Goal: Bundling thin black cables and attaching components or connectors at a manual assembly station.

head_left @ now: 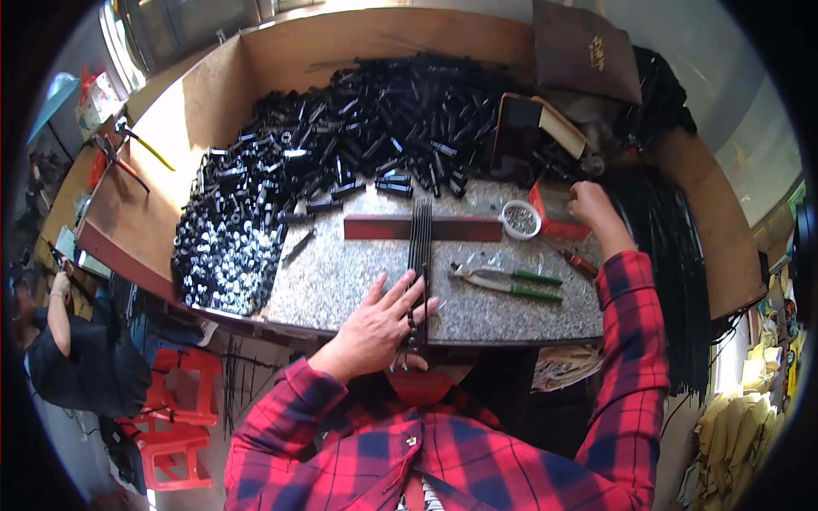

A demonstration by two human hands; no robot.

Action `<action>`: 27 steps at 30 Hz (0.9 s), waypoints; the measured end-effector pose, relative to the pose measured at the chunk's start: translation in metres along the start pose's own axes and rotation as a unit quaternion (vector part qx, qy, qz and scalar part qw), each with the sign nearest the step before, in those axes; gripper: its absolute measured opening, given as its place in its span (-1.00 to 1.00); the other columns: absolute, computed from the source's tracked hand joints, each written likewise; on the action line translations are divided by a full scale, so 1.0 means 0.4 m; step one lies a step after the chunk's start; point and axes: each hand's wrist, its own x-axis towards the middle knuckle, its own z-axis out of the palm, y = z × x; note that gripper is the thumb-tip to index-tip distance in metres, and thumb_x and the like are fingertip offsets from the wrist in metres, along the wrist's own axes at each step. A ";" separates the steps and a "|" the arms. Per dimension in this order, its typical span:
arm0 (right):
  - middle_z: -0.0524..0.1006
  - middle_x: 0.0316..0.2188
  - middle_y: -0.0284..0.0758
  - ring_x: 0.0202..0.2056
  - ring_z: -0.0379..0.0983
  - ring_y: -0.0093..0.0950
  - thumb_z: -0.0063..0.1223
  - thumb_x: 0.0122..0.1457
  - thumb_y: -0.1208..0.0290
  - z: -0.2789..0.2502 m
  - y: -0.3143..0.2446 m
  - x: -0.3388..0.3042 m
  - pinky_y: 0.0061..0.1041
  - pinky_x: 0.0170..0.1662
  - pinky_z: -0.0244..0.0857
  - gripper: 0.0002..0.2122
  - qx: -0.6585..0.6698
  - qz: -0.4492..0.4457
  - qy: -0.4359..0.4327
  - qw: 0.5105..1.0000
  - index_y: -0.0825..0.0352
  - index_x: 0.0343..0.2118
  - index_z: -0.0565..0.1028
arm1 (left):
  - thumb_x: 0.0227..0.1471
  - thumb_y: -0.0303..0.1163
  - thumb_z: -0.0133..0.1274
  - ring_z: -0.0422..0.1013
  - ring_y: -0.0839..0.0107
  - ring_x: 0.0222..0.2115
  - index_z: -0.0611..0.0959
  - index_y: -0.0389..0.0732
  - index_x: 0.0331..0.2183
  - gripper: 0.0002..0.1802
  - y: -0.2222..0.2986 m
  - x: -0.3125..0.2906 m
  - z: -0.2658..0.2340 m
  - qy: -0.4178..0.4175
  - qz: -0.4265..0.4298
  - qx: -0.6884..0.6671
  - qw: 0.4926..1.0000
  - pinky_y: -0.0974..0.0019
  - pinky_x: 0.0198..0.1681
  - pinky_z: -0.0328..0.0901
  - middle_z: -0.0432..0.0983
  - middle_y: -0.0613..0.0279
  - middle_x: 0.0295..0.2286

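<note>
My left hand (379, 328) lies with its fingers stretched apart at the near end of a bundle of thin black rods (420, 240). The rods rest across a dark red bar (375, 227) on the speckled stone worktop (324, 294). My right hand (594, 209) is curled closed beside a small red box (556, 213); whatever its fingers hold is hidden. Left of that box stands a white cup (521, 220) of small metal pieces. Pliers with green handles (511, 284) lie between my hands, and a red-handled tool (581, 263) lies below the box.
Black parts (375, 119) heap up behind, and white-ended ones (230, 247) at the left. A phone (516, 128) stands at the back right. Long black strips (669, 272) hang over the right edge. A wooden wall (213, 94) surrounds the worktop. Another person (85, 358) works at far left.
</note>
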 end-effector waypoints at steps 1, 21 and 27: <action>0.53 -0.29 -0.03 -0.17 0.46 -0.11 0.16 -0.12 0.47 -0.001 0.009 0.002 -0.24 -0.09 0.34 -0.76 -0.012 0.002 -0.008 1.000 0.38 -0.32 0.56 | -0.21 0.35 -0.01 -0.03 0.04 0.22 0.26 -0.09 0.17 0.02 -0.004 0.007 -0.005 0.002 0.011 0.001 1.000 -0.15 0.22 -0.15 0.13 -0.01 0.15; 0.50 -0.46 0.03 -0.32 0.48 -0.05 0.11 -0.19 0.55 0.040 0.008 0.006 -0.21 -0.27 0.35 -0.85 0.001 -0.093 -0.046 0.995 0.44 -0.48 0.54 | -0.12 -0.36 -0.04 -0.10 0.03 0.25 0.18 -0.10 0.21 -0.21 -0.004 0.000 0.018 0.006 -0.027 0.036 0.999 -0.09 0.26 -0.18 -0.04 -0.01 0.23; 0.51 -0.51 -0.01 -0.37 0.49 -0.07 0.11 -0.19 0.54 0.012 0.009 -0.003 -0.23 -0.29 0.34 -0.89 0.027 -0.103 -0.065 0.992 0.42 -0.52 0.54 | -0.27 -0.18 0.19 -0.09 0.03 0.25 0.10 -0.09 0.23 0.03 -0.004 -0.001 0.008 0.014 -0.044 0.009 0.999 -0.09 0.24 -0.14 -0.05 -0.02 0.23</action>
